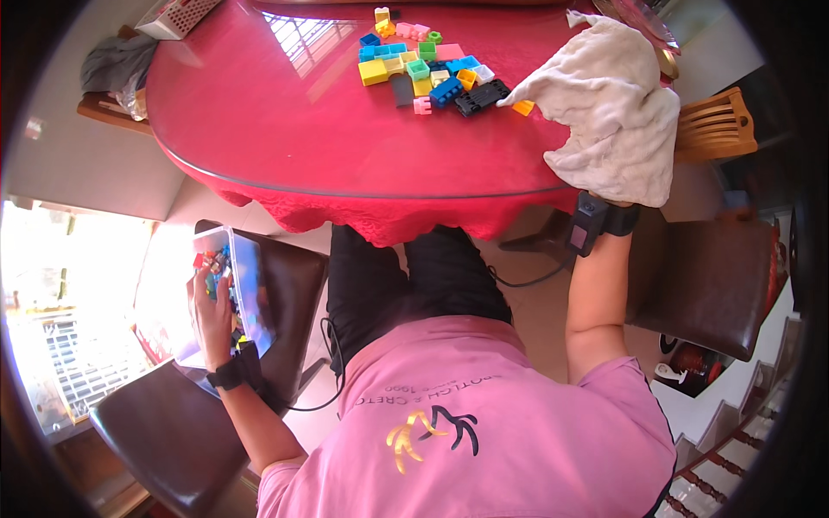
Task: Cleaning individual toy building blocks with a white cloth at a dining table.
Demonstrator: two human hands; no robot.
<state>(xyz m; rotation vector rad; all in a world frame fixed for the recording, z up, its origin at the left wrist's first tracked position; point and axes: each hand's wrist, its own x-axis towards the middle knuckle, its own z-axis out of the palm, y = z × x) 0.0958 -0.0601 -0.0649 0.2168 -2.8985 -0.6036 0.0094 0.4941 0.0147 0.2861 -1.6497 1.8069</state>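
Note:
My left hand (214,311) reaches into a clear plastic bin (236,275) of small coloured pieces, which stands on a brown chair at the left; its fingertips are among the pieces, and whether they grip one is not clear. A cream cloth (615,103) covers my right hand at the table's right side, so its fingers are hidden; only the wrist with a black strap shows below. Left of the cloth, toy building blocks (418,70) of several colours lie in a cluster on the red table. A black wheeled block base (482,98) touches or nearly touches the cloth's tip.
The oval table (291,149) has a red cloth under a clear cover. Brown padded chairs (706,278) stand at both sides, with a wooden chair back (715,125) at the right. A white perforated basket (175,18) is at the far left. Cables run from both wrist devices.

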